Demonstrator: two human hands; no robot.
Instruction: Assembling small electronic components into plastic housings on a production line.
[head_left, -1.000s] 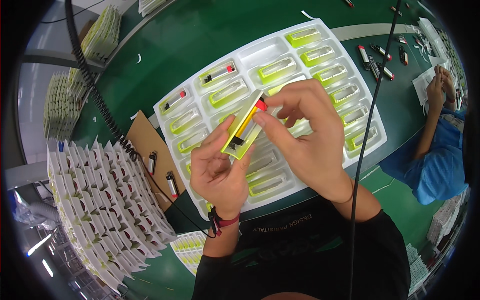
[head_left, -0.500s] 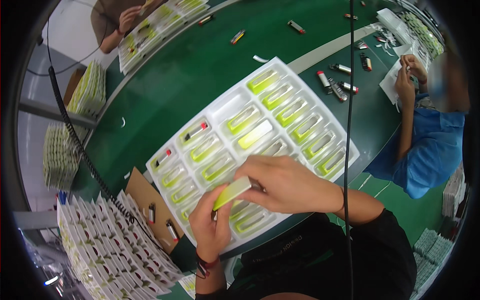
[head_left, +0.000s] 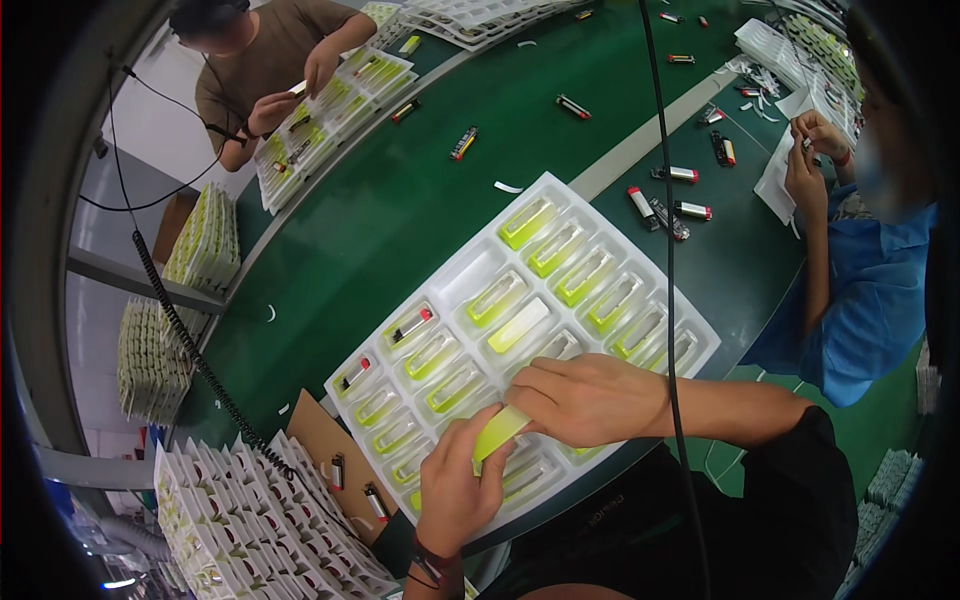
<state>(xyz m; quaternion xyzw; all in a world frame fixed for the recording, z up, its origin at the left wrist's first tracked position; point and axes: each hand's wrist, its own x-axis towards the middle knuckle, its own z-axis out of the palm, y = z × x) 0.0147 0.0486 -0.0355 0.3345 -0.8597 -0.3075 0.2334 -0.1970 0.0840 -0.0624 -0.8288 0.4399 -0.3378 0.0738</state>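
Though aslant, casing (head_left: 500, 431) between hands (head_left: 452, 488) (head_left: 595, 400).

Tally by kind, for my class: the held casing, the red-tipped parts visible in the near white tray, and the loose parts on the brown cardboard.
Held yellow-green casing: 1
Red-tipped parts in near white tray: 2
Loose parts on brown cardboard: 2
Total: 5

Tray (head_left: 472, 277) on tabletop (head_left: 380, 240), cases (head_left: 520, 325) in its compartments; one further case (head_left: 498, 432) between the hands (head_left: 590, 400), above the tray's near part; cardboard (head_left: 310, 418) left of the tray, two small parts (head_left: 375, 502) on it; stacked trays (head_left: 230, 520) further left; loose parts (head_left: 642, 205) behind, rightward; co-workers (head_left: 850, 290) behind left and at right.
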